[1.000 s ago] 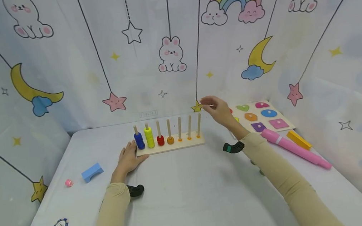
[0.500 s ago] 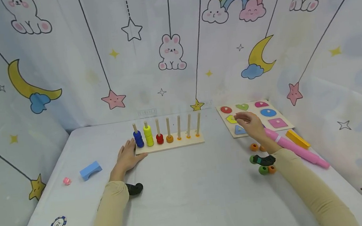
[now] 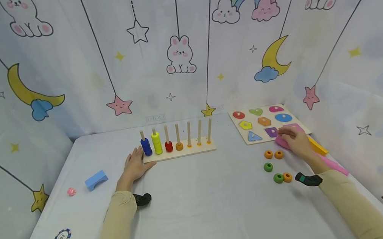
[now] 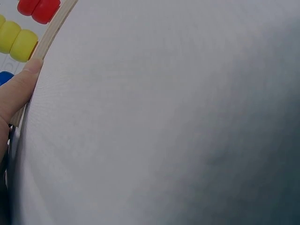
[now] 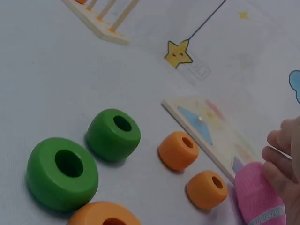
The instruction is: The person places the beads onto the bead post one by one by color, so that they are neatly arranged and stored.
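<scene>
A pale grey surface stands inside cloth walls printed with rabbits, moons, stars and a rainbow. At about 12 o'clock there is one wooden peg rack with seven pegs; four of them carry beads in blue, yellow, red and orange. The left hand rests flat, with straight fingers, against the rack's 9 o'clock end. At 2 o'clock lies one shape puzzle board. The right hand rests on one pink roller, with fingers curled over its end. Near it lie five loose rings: two green and three orange. At 9 o'clock are one blue block, one small pink piece and one chip.
</scene>
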`<act>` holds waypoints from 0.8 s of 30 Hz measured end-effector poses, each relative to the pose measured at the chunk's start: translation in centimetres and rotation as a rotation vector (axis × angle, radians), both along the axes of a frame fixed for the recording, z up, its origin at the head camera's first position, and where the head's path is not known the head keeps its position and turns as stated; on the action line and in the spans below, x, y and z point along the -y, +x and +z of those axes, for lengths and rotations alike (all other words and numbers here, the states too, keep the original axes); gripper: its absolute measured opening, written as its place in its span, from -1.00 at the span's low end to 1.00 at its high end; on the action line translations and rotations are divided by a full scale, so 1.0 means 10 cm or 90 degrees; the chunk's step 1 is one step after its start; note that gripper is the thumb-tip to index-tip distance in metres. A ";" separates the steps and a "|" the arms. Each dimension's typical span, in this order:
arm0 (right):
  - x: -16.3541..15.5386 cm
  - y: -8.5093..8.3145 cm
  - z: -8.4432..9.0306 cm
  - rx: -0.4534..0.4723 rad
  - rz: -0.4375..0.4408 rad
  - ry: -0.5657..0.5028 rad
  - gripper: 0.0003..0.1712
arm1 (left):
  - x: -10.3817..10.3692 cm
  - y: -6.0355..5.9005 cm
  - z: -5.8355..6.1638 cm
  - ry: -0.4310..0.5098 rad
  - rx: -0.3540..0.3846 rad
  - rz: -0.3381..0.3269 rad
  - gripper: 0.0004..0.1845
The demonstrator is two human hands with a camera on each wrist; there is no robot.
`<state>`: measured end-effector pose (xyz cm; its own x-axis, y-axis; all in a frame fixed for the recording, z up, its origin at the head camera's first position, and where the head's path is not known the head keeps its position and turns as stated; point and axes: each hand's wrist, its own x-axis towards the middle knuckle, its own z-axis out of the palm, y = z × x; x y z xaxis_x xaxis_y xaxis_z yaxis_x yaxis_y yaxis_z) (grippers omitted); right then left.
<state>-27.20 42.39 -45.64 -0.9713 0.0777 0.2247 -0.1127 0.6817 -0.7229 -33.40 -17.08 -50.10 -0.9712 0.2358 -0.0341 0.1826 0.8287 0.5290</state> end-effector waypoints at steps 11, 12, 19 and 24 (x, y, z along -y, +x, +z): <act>0.06 0.11 -0.16 0.102 0.100 0.062 -0.58 | 0.00 0.00 -0.02 -0.008 -0.001 0.001 -0.03; 0.06 0.12 -0.17 0.105 0.108 0.066 -0.58 | 0.00 0.00 -0.02 -0.008 -0.001 0.001 -0.03; 0.06 0.26 -0.22 0.106 0.137 0.107 -0.52 | 0.00 0.00 0.00 -0.007 -0.006 -0.002 -0.03; 0.06 0.32 -0.27 0.099 0.130 0.115 -0.53 | 0.01 0.01 0.01 -0.001 -0.006 -0.003 -0.03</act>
<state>-24.01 41.77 -48.29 -0.9866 -0.1502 0.0645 -0.1580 0.7751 -0.6117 -33.31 -17.13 -49.97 -0.9702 0.2409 -0.0255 0.1919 0.8282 0.5265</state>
